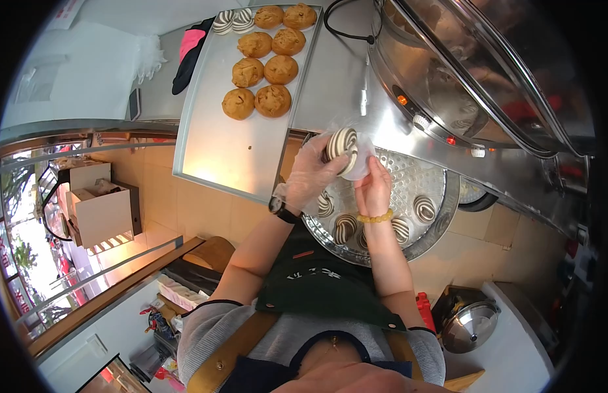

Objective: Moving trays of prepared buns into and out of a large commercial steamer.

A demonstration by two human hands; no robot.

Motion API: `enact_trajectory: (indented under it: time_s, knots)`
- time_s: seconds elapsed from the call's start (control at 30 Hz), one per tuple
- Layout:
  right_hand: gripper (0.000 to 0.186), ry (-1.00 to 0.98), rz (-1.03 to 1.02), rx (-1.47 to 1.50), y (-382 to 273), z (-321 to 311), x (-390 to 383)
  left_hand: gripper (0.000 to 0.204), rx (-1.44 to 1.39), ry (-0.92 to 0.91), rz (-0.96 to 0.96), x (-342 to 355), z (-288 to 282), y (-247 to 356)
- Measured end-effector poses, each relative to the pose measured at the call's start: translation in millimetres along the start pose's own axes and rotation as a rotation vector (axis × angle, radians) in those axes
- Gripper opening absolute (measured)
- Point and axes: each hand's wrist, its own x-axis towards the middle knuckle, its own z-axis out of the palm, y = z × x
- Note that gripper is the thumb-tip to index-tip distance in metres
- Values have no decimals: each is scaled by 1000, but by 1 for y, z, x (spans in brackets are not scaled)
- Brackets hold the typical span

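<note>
My left hand [307,171], in a clear plastic glove, grips a brown-and-white striped bun [340,145] above a round perforated metal tray [415,167]. My bare right hand [375,187] pinches a round white paper liner [361,157] against the right side of that bun. Several striped buns [424,207] lie spaced on the round tray, partly hidden by my arms. A rectangular tray [209,150] at upper left carries several golden-brown buns [255,44] and, in its far corner, two small striped buns [233,21].
A large steel steamer [474,72] with glowing knobs and a black cable fills the upper right. A black-and-pink cloth [189,52] and a phone [135,103] lie left of the rectangular tray. A steel lidded pot [471,327] is at lower right, boxy furniture at left.
</note>
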Motion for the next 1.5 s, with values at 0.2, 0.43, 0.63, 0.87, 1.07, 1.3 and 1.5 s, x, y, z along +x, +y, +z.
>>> enact_trajectory:
  time_s: [0.2,0.43,0.63,0.87,1.07,1.3,1.5]
  knots:
    - [30,-30,28,-24,3,0,3,43,332,20,74,5,6,-10]
    - [29,-72,26,-64,7,1,9,43,640,129,262,10,17,6]
    - [40,-229,34,-69,8,10,13,40,698,144,282,14,4,10]
    - [55,-495,29,-95,4,36,27,30,-480,141,-151,15,-53,39]
    - [49,-412,24,-256,-7,21,27,25,17,485,131,55,-178,65]
    - [42,-123,193,-446,-1,-39,6,38,1052,599,211,166,-284,41]
    - [39,73,215,-457,-5,-75,-14,37,1067,518,12,221,-287,21]
